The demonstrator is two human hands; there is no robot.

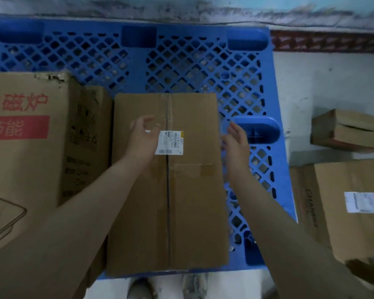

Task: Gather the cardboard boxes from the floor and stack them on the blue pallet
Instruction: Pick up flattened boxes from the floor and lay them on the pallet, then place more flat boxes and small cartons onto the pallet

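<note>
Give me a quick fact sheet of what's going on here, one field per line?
Place: blue pallet on a pale floor by a wall
On pallet: plain taped box with white label; large printed box beside it
Left hand: above the plain box top, fingers curled, holding nothing
Right hand: open, at the box's right edge, contact unclear
Still on floor: two boxes at right, labelled box and smaller box

Taped cardboard box lies flat on latticed blue pallet.
</note>
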